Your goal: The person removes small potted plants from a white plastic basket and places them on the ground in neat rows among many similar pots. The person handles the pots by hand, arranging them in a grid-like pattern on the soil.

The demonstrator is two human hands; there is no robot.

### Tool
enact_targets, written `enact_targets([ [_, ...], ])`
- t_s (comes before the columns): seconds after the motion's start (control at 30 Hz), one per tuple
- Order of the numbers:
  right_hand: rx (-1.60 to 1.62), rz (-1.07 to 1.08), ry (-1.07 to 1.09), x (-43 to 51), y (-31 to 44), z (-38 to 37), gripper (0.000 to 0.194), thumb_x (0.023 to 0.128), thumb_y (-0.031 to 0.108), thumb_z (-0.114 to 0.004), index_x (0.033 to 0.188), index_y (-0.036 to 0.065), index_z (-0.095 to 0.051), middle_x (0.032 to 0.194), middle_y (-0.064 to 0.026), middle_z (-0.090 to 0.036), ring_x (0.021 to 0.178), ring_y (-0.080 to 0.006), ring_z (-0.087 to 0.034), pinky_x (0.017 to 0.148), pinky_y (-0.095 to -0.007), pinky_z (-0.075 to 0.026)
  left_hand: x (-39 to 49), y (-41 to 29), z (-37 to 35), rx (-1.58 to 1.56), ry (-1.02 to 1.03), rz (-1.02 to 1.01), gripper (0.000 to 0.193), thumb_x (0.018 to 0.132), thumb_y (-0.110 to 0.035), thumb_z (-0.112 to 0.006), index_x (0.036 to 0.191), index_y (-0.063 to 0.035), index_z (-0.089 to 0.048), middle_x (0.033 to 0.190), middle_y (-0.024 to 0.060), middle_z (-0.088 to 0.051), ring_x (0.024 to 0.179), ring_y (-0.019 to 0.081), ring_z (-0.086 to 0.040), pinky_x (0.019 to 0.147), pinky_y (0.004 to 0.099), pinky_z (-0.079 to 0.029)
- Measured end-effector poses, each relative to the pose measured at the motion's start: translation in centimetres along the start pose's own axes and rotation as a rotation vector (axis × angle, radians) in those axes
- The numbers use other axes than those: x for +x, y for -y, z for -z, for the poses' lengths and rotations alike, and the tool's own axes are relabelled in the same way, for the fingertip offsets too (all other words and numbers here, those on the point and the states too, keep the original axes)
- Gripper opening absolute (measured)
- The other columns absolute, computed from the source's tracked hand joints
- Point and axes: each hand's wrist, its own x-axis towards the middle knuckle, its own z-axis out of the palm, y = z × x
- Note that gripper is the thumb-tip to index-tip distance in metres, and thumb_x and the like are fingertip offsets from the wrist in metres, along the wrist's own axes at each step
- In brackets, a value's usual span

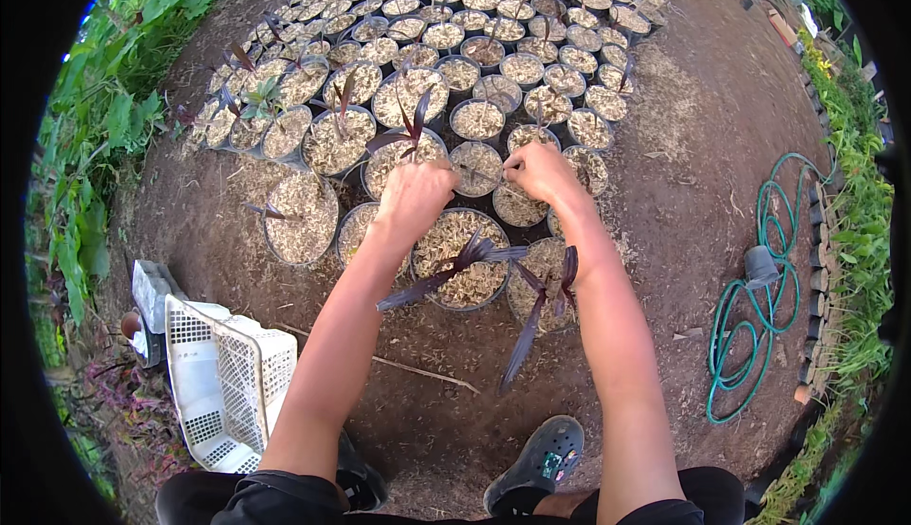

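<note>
My left hand [421,190] is over the near edge of a round pot topped with pale husks; a dark purple-leaved plant [413,130] rises just beyond its knuckles. Curled fingers hide whatever it may grip. To the right, my right hand [537,172] hovers above other pots, thumb and forefinger pinched near each other; nothing can be made out between them. A husk-filled pot [477,167] lies between both hands. Nearer to me, a large pot [462,258] and its neighbour [544,286] hold purple strap-leaved plants.
Many more husk-topped pots [443,35] spread out ahead. A white plastic crate [231,375] lies at lower left beside a grey block [151,293]. At right are a coiled green hose [719,354] and a small grey pot [761,267]. A thin stick [427,374] lies on the soil.
</note>
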Motion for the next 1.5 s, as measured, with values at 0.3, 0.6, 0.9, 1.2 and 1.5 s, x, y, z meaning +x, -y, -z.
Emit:
enact_targets([
  [0.3,0.07,-0.013,-0.02,1.3,-1.1,-1.6,0.021,0.088,0.017,-0.075,0.107,0.011,-0.082,0.085,-0.0165,-0.078,0.08,-0.0298,-0.076,0.08,-0.0408,-0.058,2.8,1.6,-4.2,0.083,-0.033,-0.226,0.011,0.076,-0.014,-0.081,0.079,-0.0093,-0.071,0.086,0.0032,-0.07,0.088,0.0253,-0.071,0.075,0.0401,-0.059],
  [0.6,-0.359,0.154,-0.074,0.6,-1.7,-0.8,0.021,0.086,0.013,-0.071,0.101,0.022,-0.083,0.101,-0.0123,-0.078,0.096,-0.0346,-0.074,0.086,-0.0453,-0.059,2.3,2.1,-3.8,-0.034,-0.069,-0.334,0.004,0.082,-0.016,-0.074,0.081,-0.0117,-0.075,0.088,0.0,-0.072,0.093,0.0212,-0.07,0.078,0.037,-0.06],
  [0.9,-0.395,0.093,-0.176,0.8,-2.1,-1.4,0.018,0.081,0.009,-0.072,0.094,0.016,-0.083,0.096,-0.0154,-0.077,0.093,-0.035,-0.074,0.083,-0.0456,-0.059,1.9,2.2,-3.1,-0.111,0.047,-0.338,0.008,0.081,-0.017,-0.08,0.088,-0.0124,-0.078,0.091,0.0014,-0.075,0.091,0.0229,-0.073,0.082,0.0364,-0.06],
  [1.2,-0.238,0.155,-0.124,-1.0,-1.4,0.6,0.017,0.083,0.011,-0.073,0.097,0.015,-0.083,0.098,-0.0159,-0.077,0.093,-0.0351,-0.074,0.086,-0.0454,-0.059,1.9,1.6,-1.9,-0.147,0.095,-0.312,0.009,0.081,-0.016,-0.081,0.09,-0.014,-0.08,0.095,0.0024,-0.078,0.09,0.0232,-0.074,0.081,0.038,-0.06],
  [1.5,0.434,-0.002,-0.242,-9.9,-5.7,4.7,0.025,0.091,0.025,-0.078,0.104,0.004,-0.077,0.083,-0.01,-0.075,0.078,-0.0179,-0.07,0.073,-0.0365,-0.053,4.8,-1.7,-0.3,-0.179,-0.03,-0.451,0.047,0.075,-0.018,-0.086,0.118,-0.0132,-0.068,0.124,0.0049,-0.061,0.117,0.0255,-0.058,0.098,0.0418,-0.05],
])
